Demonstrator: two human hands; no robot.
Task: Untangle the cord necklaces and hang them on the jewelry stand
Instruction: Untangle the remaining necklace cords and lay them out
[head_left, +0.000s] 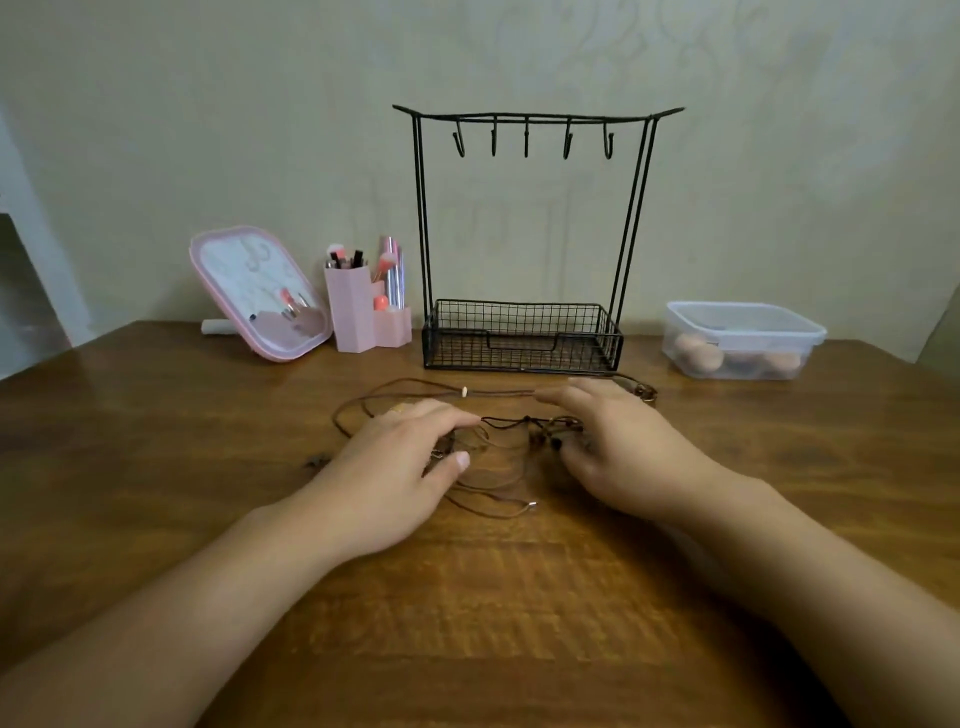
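Observation:
A tangle of brown and dark cord necklaces (511, 423) with small beads lies on the wooden table (156, 467) in front of a black wire jewelry stand (524, 234). The stand has several bare hooks on its top bar and a mesh basket at its base. My left hand (400, 467) rests over the left side of the tangle, fingers lightly bent and touching the cords. My right hand (613, 441) hovers over the right side with fingers spread above the beaded knot. Whether either hand pinches a cord is hidden by the fingers.
At the back left a pink tilted mirror (260, 293) leans beside a pink holder with makeup brushes (363, 306). To the right of the stand sits a clear lidded plastic box (743, 340) holding round sponges. A wall stands close behind.

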